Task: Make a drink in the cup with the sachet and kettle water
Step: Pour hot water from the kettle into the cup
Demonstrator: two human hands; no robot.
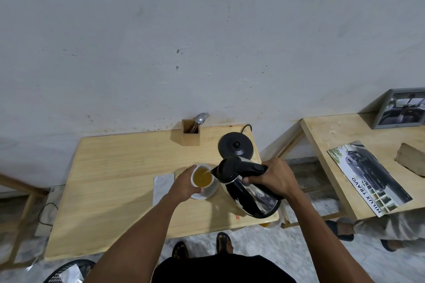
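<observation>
One thing I could read: "HILUX TRAVO" in bold dark capitals on the white strip along the edge of a car brochure point(370, 177), which lay on the neighbouring wooden surface point(322, 131) to my right. Smaller print ran beside those words, too tiny for me to make out. The brochure showed a dark vehicle. On the surface in front of me, nothing carried lettering I could read.

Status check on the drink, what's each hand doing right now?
Left hand steadying cup on saucer. Right hand, firm grip on kettle, tilted, pouring. Cup holds amber liquid. Silver sachet lies beside, nothing blocking.
</observation>
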